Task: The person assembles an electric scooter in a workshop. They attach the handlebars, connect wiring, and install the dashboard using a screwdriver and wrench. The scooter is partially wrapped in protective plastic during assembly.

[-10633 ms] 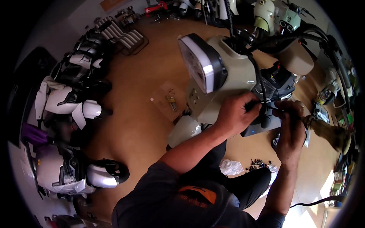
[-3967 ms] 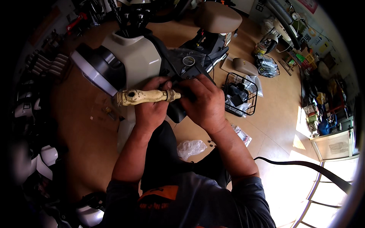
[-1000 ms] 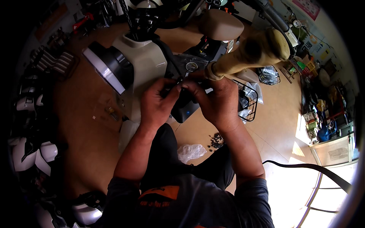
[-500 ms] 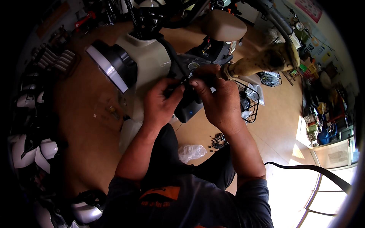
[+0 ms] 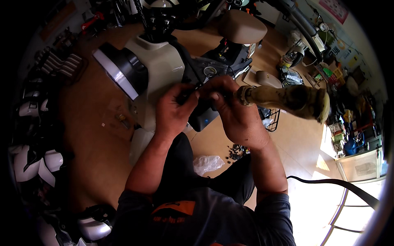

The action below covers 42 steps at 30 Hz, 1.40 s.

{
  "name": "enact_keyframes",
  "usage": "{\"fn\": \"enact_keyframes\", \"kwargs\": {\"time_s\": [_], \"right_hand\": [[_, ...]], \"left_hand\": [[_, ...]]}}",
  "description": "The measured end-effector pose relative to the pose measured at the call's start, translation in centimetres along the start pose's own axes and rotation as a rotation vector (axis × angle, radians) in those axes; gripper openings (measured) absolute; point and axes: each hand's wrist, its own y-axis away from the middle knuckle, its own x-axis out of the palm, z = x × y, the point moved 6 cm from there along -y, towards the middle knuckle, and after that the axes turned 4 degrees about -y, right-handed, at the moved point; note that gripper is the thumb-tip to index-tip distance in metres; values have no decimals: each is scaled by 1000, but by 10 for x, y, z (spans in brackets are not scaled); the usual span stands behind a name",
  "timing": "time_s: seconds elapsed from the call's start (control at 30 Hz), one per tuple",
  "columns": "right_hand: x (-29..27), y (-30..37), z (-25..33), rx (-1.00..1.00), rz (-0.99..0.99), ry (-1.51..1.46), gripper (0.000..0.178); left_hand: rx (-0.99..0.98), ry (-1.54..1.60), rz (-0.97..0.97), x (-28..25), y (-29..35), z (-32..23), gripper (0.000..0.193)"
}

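Both my hands meet in front of a beige electric scooter (image 5: 165,67). My left hand (image 5: 173,111) is closed, thumb and forefinger pinching the end of a thin black cable (image 5: 191,67) that runs down the scooter's front. Fingers curled, my right hand (image 5: 242,121) is right beside those fingertips. From it a stained, yellowish, thick-bodied tool (image 5: 283,98) sticks out to the right, with a narrower collar at the knuckles; its kind is not clear. The working tips between the hands are hidden. Below them lies a dark panel (image 5: 202,119) with a small blue light.
The headlight (image 5: 119,74) juts out left of the scooter body, and its brown seat (image 5: 243,26) is beyond. On the floor are a clear plastic bag (image 5: 208,165) and small black pieces (image 5: 235,152). White body panels (image 5: 37,164) stand at left; a black wire basket (image 5: 272,119) sits right.
My right hand has rolled, its wrist turning, and the yellowish tool has swung downward to lie nearly level. My left hand stays almost in place.
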Motion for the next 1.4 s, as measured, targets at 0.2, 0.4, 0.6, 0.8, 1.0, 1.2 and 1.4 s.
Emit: {"fn": "enact_keyframes", "kwargs": {"time_s": [0.2,0.4,0.6,0.8,1.0,1.2,1.4], "right_hand": [[-6,1,-15,96,-74,-116,13],[3,-6,-18,-3,-209,-103,12],[-25,4,22,-33,-366,-466,28],[-38,6,7,107,-373,-434,50],[-41,7,22,-30,-360,-365,55],[-77,-6,64,-181,-342,-441,56],[-76,-27,80,-233,-300,-546,51]], "left_hand": [[1,23,24,4,0,-9,17],[-9,-14,15,-2,-1,-4,21],[-72,-81,52,-5,0,-3,33],[-309,300,221,1,-2,-5,38],[-440,502,430,9,-3,-9,37],[-343,307,408,9,-5,-16,37],[-235,207,279,5,-4,-25,37]]}}
